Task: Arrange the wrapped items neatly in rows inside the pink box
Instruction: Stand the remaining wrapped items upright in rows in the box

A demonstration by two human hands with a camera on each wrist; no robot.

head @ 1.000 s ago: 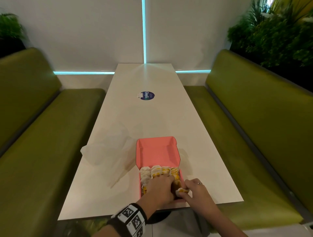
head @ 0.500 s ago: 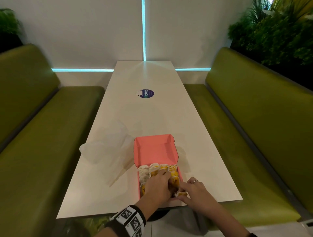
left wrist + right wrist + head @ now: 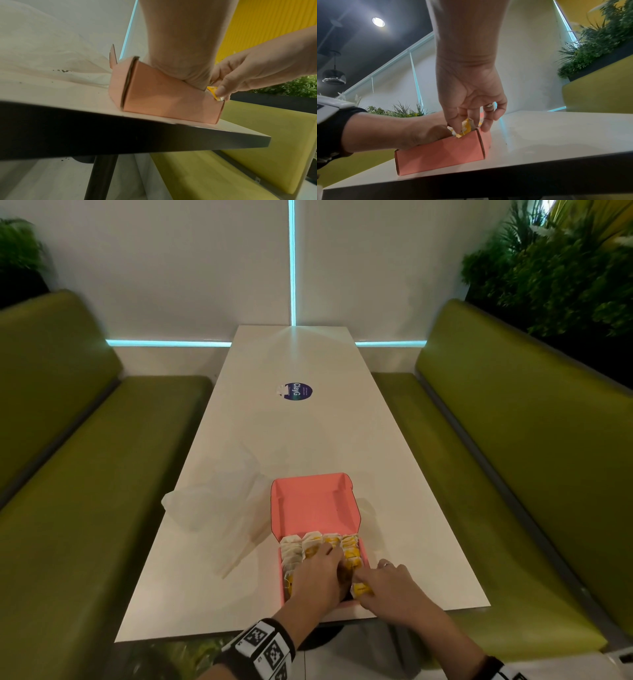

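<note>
Left hand: palm down, fingers pointing toward 1 o'clock, apparently straight. Right hand: at its 3 o'clock, thumb and forefinger pinching; ringed finger curled.

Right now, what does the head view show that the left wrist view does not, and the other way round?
Only the head view looks into the pink box: rows of wrapped items, the left hand over them, and a round sticker farther along the table. Only the left wrist view shows the box's outer front wall and the table's underside. Both show the right hand pinching a yellow wrapped item at the box's near right corner.
</note>
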